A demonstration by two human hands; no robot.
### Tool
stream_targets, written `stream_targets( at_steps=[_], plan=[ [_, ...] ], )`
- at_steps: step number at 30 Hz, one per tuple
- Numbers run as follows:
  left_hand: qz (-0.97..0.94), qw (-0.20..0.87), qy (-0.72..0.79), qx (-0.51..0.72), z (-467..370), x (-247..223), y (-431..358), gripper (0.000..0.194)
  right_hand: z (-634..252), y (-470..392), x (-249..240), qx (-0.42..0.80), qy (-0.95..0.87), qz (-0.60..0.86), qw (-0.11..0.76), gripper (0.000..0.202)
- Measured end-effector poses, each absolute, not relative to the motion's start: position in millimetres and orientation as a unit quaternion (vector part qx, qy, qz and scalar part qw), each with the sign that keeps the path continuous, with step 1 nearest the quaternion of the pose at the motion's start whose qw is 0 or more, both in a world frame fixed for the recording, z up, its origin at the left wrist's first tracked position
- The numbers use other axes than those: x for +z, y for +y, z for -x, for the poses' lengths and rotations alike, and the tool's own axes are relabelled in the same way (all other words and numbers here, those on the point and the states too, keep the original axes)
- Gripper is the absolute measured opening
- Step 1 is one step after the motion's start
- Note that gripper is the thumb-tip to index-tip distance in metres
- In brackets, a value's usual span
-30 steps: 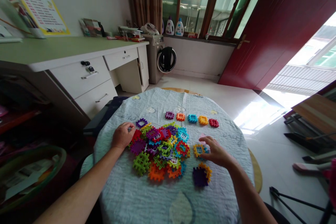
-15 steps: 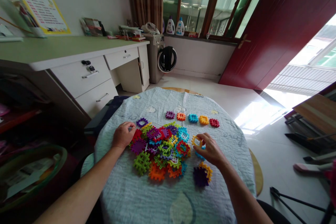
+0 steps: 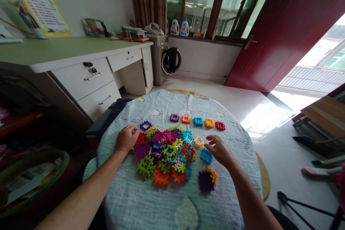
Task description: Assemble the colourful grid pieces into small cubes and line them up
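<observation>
A heap of colourful plastic interlocking tiles (image 3: 169, 152) lies in the middle of the cloth. My left hand (image 3: 126, 138) rests at the heap's left edge, its fingers curled; a small greyish spot shows at the fingertips, too small to name. My right hand (image 3: 219, 148) hovers to the right of the heap, thumb and fingers apart with nothing between them. Just left of its fingertips lies a yellow tile with a white window lattice (image 3: 198, 141). Below that hand is a blue tile (image 3: 206, 155). Nearer me sit a dark purple tile (image 3: 206, 181) and a yellow one behind it.
Several single tiles form a row, with a blue tile (image 3: 198, 121) in its middle, toward the far side of the round table's pale cloth (image 3: 151, 205). A white desk (image 3: 81, 79) stands left, a washing machine (image 3: 159, 61) behind, a red door (image 3: 258, 36) right.
My right hand has let go of the yellow window tile, which now lies beside the heap. The hand has drawn slightly right, uncovering the blue tile. My left hand has not moved.
</observation>
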State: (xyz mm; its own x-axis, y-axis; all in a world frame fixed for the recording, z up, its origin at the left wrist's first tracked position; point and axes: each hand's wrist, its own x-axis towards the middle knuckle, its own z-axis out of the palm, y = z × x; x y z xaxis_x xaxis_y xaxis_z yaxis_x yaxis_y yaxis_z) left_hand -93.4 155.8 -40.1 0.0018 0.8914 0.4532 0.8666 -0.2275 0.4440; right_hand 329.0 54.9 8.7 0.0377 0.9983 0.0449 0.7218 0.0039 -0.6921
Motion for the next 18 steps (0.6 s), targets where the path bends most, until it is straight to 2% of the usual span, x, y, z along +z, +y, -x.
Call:
stream_targets(
  at_steps=[2,4,7,13,16,18],
  plan=[
    [-0.707,0.02,0.622,0.336,93.1,-39.5,155.5,0.019,-331.7,48.4,12.2,0.215,-0.694,0.651,0.219,0.031],
    [-0.707,0.021,0.622,0.337,92.5,-38.6,155.4,0.019,-330.7,41.5,14.0,0.198,-0.724,0.641,0.162,0.037],
    [-0.705,0.021,0.621,0.341,91.7,-37.2,155.1,0.019,-326.3,36.3,15.3,0.182,-0.738,0.639,0.114,0.038],
    [-0.709,0.018,0.62,0.335,91.1,-36.0,154.6,0.019,-331.2,45.4,22.3,0.278,-0.717,0.624,0.139,0.017],
    [-0.71,0.021,0.619,0.334,92.0,-36.9,154.9,0.018,-335.1,49.9,19.0,0.336,-0.689,0.625,0.151,0.024],
    [-0.711,0.022,0.618,0.335,92.7,-37.9,155.4,0.019,-336.7,51.5,13.6,0.327,-0.684,0.635,0.148,0.022]
  ],
)
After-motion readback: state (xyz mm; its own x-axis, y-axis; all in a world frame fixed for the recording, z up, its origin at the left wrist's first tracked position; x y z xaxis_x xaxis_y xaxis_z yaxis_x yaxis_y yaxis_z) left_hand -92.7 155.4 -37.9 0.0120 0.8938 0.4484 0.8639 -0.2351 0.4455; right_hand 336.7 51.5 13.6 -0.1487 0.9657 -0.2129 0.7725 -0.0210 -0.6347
